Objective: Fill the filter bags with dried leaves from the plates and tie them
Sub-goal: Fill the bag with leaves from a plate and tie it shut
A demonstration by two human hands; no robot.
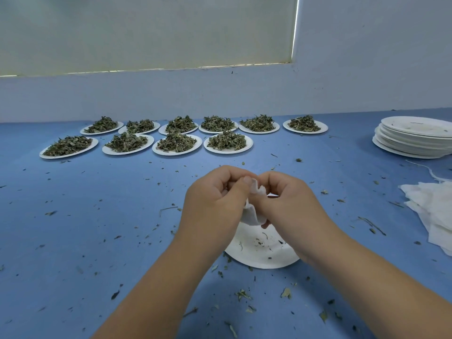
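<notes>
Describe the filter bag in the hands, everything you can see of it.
The filter bag is white and looks like thin, soft non-woven fabric, crumpled and gathered. The left hand and right hand both pinch it, and a ruffled upper edge pokes out between the fingers. Its lower part hangs between the palms over a nearly bare white paper plate. Most of the bag is hidden, and its contents and any string cannot be seen.

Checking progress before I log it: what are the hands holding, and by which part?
A white filter bag: left hand and right hand both pinch its gathered top, above a nearly emptied paper plate.
</notes>
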